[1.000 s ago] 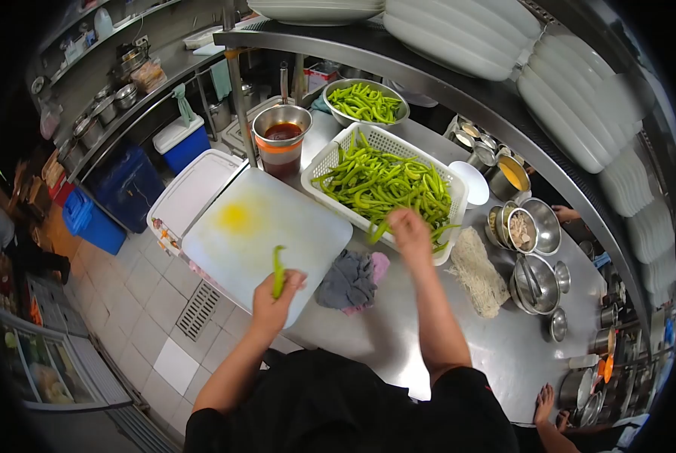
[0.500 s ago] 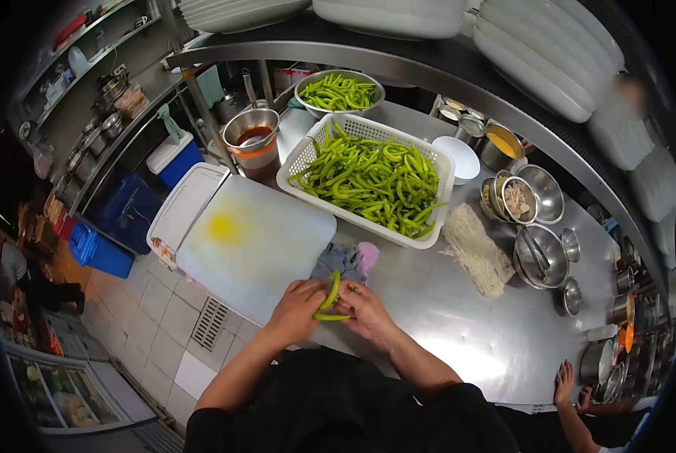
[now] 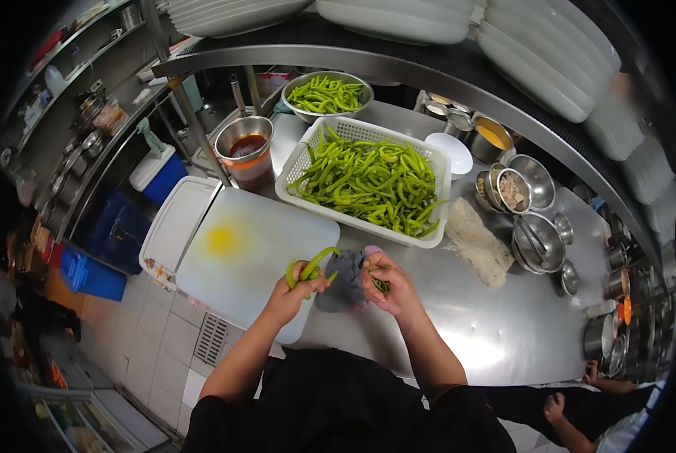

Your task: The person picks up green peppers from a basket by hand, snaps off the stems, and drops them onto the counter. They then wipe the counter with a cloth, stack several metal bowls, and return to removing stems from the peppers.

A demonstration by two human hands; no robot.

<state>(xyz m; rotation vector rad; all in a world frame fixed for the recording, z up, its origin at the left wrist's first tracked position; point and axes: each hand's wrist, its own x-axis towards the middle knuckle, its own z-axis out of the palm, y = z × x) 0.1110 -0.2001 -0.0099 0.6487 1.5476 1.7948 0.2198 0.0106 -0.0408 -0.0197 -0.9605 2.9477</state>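
Observation:
Several long green chili peppers (image 3: pixel 321 258) stick out of my left hand (image 3: pixel 287 299), whose fingers are wrapped round them above the right edge of the cutting board (image 3: pixel 266 226). My right hand (image 3: pixel 395 288) is pinched closed on small green pepper stems (image 3: pixel 381 285), apart from the left. Between and behind the hands lies a crumpled grey cloth (image 3: pixel 342 283). Beyond it, a white plastic basket (image 3: pixel 338 214) is heaped with green chili peppers (image 3: pixel 372 177). More peppers (image 3: pixel 324 94) fill a metal bowl (image 3: pixel 296 107) at the back.
A container of red-brown liquid (image 3: pixel 247 145) stands left of the basket. To the right are dried noodles (image 3: pixel 478 245), metal bowls (image 3: pixel 540 248) and a pot of yellow liquid (image 3: pixel 493 137). A shelf (image 3: pixel 293 57) with white plates runs overhead. Another person's hand (image 3: pixel 555 408) shows at lower right.
My hands, close together before, have moved apart, the left with the peppers and the right with green stems. The other person's hand at lower right has left the table edge.

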